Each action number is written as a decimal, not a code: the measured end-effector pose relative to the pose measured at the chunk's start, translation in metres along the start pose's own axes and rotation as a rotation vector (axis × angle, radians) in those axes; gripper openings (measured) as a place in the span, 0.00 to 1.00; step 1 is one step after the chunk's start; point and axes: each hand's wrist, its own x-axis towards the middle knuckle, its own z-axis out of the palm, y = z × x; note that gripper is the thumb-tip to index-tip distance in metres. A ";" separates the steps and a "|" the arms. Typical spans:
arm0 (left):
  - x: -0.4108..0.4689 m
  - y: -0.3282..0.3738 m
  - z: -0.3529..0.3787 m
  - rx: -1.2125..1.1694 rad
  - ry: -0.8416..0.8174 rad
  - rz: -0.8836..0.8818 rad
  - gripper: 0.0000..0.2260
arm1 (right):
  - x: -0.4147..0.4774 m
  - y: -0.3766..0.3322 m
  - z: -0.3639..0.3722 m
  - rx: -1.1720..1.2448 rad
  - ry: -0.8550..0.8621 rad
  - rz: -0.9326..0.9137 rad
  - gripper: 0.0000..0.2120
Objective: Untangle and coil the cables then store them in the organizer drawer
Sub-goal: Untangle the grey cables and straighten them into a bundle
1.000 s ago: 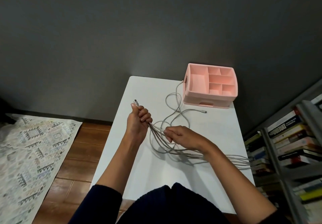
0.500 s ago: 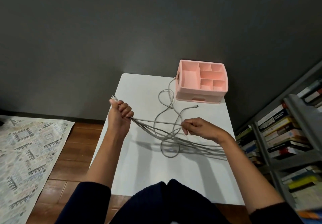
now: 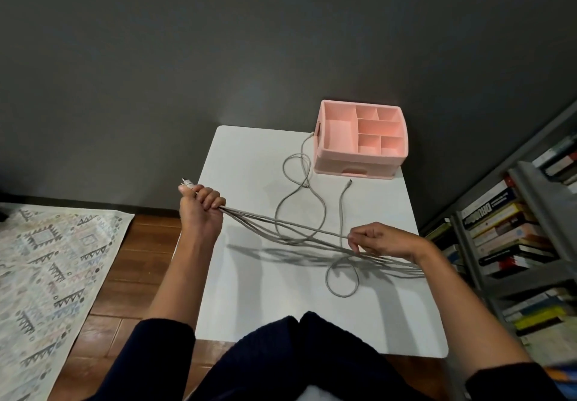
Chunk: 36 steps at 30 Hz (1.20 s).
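L hand (image 3: 199, 213) fingers clamp cables (image 3: 281, 222); R hand (image 3: 381, 240) fingers pinch one. Pink organizer (image 3: 359, 159) far corner; bookshelf (image 3: 505, 238) right.

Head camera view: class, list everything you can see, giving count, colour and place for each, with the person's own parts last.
cables: several strands, exact count unclear, grey, stretched between both grips above the table, loops lying on it
organizer: one, pink, table's far right corner
table: one, white, centre
rug: one, pale patterned, floor at left
floor: brown wood, left of the table
bookshelf: one, grey, right edge, holding many books
wall: dark grey, behind the table
left grip: one, clenched round the cable ends, at the table's left edge
right grip: one, pinching a strand, over the table's right side
sleeves: two, dark navy, bottom of view
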 end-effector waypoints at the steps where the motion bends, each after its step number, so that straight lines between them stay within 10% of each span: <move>1: 0.000 0.001 -0.001 -0.003 0.010 0.005 0.21 | -0.002 0.002 -0.001 0.019 0.001 0.008 0.17; 11: 0.007 0.011 -0.017 0.042 0.138 0.021 0.21 | -0.019 0.029 -0.026 -0.013 0.223 0.045 0.23; 36: 0.012 0.018 -0.020 0.353 0.258 0.222 0.19 | -0.030 0.084 -0.005 -0.143 0.136 0.246 0.14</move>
